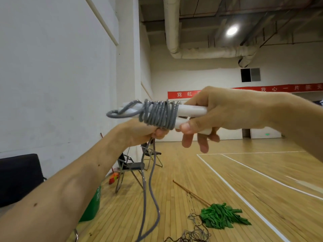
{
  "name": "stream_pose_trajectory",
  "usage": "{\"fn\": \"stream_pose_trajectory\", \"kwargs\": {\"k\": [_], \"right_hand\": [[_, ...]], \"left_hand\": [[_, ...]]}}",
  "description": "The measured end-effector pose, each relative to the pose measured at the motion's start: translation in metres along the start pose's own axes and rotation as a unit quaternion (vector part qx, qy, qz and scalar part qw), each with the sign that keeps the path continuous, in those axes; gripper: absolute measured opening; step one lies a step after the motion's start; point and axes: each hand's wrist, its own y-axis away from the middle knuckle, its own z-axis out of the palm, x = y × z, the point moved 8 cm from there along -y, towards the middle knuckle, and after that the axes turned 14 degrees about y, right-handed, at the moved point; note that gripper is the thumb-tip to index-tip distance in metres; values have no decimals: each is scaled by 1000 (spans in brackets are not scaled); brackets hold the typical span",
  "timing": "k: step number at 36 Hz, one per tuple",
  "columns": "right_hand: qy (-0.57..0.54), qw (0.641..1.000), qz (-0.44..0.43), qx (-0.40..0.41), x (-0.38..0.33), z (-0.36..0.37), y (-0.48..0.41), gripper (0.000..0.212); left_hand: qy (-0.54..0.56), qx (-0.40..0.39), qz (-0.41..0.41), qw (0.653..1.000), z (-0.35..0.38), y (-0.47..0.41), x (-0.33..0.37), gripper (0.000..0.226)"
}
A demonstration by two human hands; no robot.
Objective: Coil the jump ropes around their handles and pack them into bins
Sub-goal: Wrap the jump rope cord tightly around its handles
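Observation:
My right hand (pixel 225 114) grips two white jump rope handles (pixel 190 110) held side by side at chest height. Grey rope (pixel 160 114) is wound in several turns around the handles' left half, with a small loop sticking out to the left. Just under the coil, my left hand (pixel 139 131) pinches the loose rope. Two grey strands (pixel 148 186) hang from that hand down toward the wooden floor. A tangle of dark rope (pixel 194 233) lies on the floor at the bottom.
A green mop (pixel 222 215) with a wooden stick lies on the floor to the right. Folding metal chairs (pixel 129 165) stand by the white wall. A green bin (pixel 92 205) shows behind my left forearm, and a dark box (pixel 19 177) sits at the far left.

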Motion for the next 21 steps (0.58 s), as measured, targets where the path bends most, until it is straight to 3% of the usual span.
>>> {"fn": "stream_pose_trajectory", "kwargs": {"k": [3, 10, 15, 21], "right_hand": [[48, 998, 33, 39, 9, -7, 2, 29], [80, 989, 52, 113, 17, -20, 0, 40], [166, 966, 131, 148, 45, -36, -1, 17], [222, 942, 161, 192, 77, -40, -4, 18]], "left_hand": [[-11, -23, 8, 1000, 16, 6, -1, 24], [84, -35, -29, 995, 46, 3, -18, 44], [77, -16, -76, 994, 64, 5, -26, 53], [82, 21, -93, 992, 64, 9, -36, 55]]}}
